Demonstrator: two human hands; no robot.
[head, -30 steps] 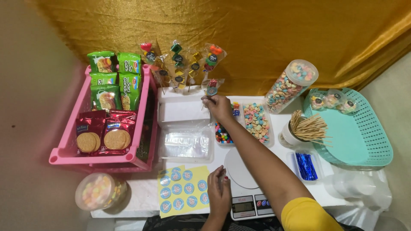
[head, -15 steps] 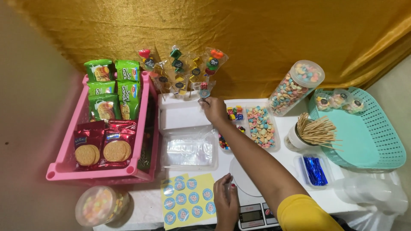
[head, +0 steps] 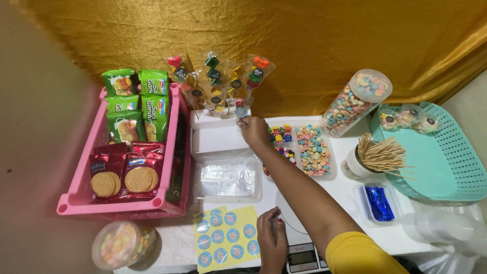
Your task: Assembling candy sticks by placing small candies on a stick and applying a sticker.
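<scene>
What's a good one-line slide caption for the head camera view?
Right hand plants a wrapped candy skewer in the white stand.

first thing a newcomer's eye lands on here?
Probably the right hand stretched to the back of the table, at a wrapped candy skewer in the upright cluster against the gold curtain. Next, the pink crate of snack packets on the left, and the left hand resting beside the yellow sticker sheet at the near edge.
</scene>
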